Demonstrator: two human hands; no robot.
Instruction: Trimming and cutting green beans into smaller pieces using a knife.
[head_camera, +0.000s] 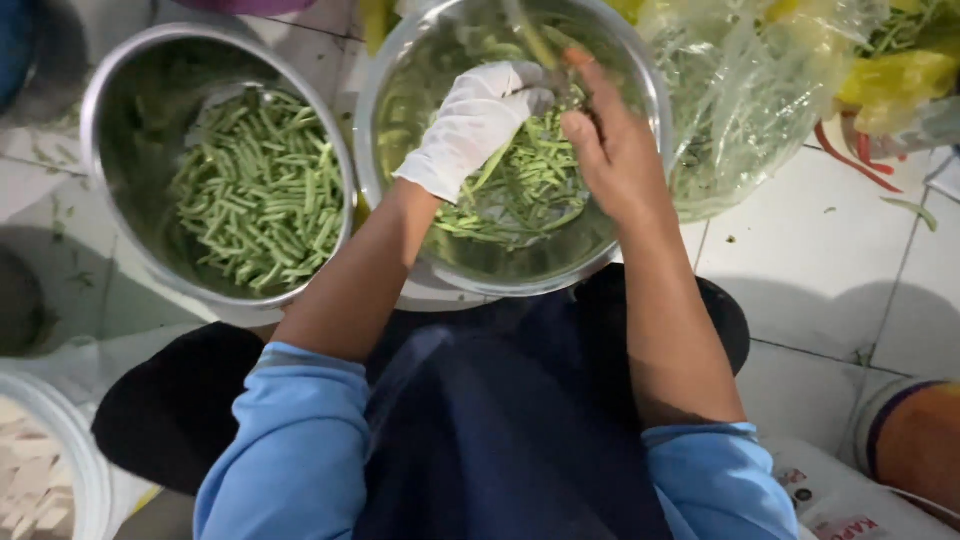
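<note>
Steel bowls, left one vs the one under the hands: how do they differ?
The left round steel bowl holds a heap of short cut green bean pieces and no hand is in it. The middle round steel bowl holds longer, looser green beans, and both hands work over it: the white-gloved left hand and the bare right hand. Both bowls are shiny and stand on the white tiled floor.

glossy metal bowl (640, 80), matt white glove (470, 125)

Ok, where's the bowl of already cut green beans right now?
The steel bowl of cut beans sits on the tiled floor at upper left of the head view, touching the second bowl under both hands.
</note>
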